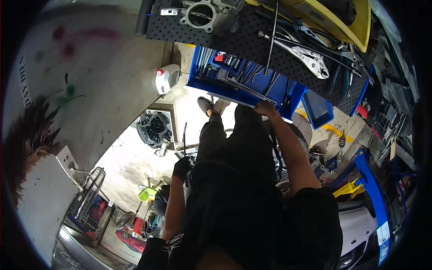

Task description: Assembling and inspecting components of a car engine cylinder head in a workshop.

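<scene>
left hand [181, 169], dark-gloved: closed around a long dark rod [185, 137], which stands up past the fist, beside the person's left leg. right hand [266, 109], bare: on the near edge of a blue drawer [225, 92], touching it; fingers partly hidden, cannot tell whether clenched on the edge.

drawer pulled out below the bench [177, 32], which has a black perforated top. inside the drawer: assorted metal tools, sockets and a small red item [219, 56] toward its left.

on the bench: locking pliers [308, 58] at right, a metal housing with a round opening [199, 16] at left, a yellow bin [330, 20] along the far side.

white jug with red cap [167, 79] left of the drawer. dark machine part [155, 129] lower, left of the rod.
</scene>
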`<act>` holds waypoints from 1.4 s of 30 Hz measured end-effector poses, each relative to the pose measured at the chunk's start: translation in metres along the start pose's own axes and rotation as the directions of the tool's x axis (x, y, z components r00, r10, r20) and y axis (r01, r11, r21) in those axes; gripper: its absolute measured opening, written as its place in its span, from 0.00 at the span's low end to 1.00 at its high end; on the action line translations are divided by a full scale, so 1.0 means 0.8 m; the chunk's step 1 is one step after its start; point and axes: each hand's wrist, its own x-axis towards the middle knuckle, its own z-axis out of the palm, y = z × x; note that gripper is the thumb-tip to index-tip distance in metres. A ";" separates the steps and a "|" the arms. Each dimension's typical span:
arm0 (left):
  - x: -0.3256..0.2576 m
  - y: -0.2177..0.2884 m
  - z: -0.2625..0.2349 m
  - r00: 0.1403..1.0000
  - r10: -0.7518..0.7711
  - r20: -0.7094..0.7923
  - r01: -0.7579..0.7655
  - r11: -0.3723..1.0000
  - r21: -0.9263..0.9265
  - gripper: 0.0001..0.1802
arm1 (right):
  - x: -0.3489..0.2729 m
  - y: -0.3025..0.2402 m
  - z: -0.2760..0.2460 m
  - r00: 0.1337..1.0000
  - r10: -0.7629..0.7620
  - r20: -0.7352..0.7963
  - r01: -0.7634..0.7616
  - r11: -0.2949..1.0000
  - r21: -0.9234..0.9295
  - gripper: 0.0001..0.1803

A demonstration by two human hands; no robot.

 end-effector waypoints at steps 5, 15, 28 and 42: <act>0.015 0.023 0.004 0.997 0.074 0.034 -0.076 0.994 0.072 0.11 | -0.017 -0.002 -0.008 0.998 0.035 -0.043 -0.036 0.999 -0.034 0.26; 0.030 0.054 -0.040 0.976 0.189 0.106 -0.212 0.931 0.297 0.11 | -0.036 -0.029 0.047 0.995 0.095 -0.006 -0.095 0.995 -0.031 0.30; 0.041 -0.008 -0.116 0.998 0.061 0.034 -0.070 0.879 0.471 0.12 | -0.017 -0.042 0.101 0.987 0.007 -0.162 -0.022 0.996 -0.087 0.19; -0.008 -0.100 -0.095 0.919 0.313 0.240 -0.375 0.505 0.778 0.09 | 0.189 -0.125 0.018 0.609 -0.432 -0.666 0.191 0.894 -0.405 0.20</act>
